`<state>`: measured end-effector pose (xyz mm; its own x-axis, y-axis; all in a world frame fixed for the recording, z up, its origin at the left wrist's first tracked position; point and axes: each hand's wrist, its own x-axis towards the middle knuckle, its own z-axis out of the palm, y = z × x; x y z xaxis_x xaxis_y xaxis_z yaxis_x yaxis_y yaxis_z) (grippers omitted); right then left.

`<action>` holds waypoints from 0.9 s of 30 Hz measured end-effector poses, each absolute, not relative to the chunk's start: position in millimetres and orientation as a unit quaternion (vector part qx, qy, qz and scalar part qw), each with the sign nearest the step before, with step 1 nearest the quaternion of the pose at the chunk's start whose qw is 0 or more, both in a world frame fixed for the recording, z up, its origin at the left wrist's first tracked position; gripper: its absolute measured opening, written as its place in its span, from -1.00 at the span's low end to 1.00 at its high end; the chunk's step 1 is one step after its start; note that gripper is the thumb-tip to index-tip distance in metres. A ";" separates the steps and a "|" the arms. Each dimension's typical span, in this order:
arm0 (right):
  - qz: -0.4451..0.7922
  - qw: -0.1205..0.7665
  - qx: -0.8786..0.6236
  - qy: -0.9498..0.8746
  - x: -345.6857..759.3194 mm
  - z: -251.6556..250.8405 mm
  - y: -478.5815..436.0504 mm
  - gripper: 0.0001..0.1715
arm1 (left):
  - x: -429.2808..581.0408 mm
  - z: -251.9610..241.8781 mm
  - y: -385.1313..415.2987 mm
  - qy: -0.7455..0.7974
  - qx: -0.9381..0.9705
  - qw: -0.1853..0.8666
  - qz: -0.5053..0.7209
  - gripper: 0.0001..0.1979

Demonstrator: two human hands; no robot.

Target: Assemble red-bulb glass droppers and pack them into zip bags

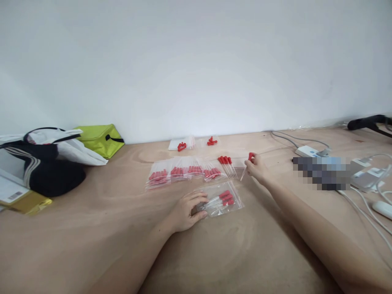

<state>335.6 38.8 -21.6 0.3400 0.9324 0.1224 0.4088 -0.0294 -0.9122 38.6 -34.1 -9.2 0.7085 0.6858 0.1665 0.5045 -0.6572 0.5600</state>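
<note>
My left hand (189,210) rests on the table with its fingers over the left end of a clear zip bag (235,204). Inside that bag lie several glass droppers with red bulbs (227,197). My right hand (256,166) pinches a single red-capped dropper (251,156) by its bulb, its tip pointing down at the table. Just left of it, several loose droppers (226,160) lie side by side with their red bulbs toward the wall. Further left, filled bags of red-bulbed droppers (177,171) form an overlapping row.
Two bags with loose red bulbs (181,146) (211,141) lie near the wall. At left are a green bag (101,139), a black cap (55,175) and a box (15,196). A power strip (308,151), cables and a blurred dark object (321,173) lie at right.
</note>
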 end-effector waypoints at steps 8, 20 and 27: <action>0.318 0.604 -0.589 -0.432 315.5 -37.1 -11.4 -0.38 | 39.8 -6.0 -34.0 0.336 0.889 0.251 0.185 -0.70; 0.494 0.588 -0.482 -0.422 285.4 -25.9 -31.5 -0.46 | 39.1 -7.4 -34.4 0.343 0.887 0.252 0.181 -0.70; 0.544 0.480 -0.482 -0.491 286.9 -21.7 -37.0 -0.55 | 39.2 -6.5 -34.9 0.343 0.887 0.250 0.183 -0.71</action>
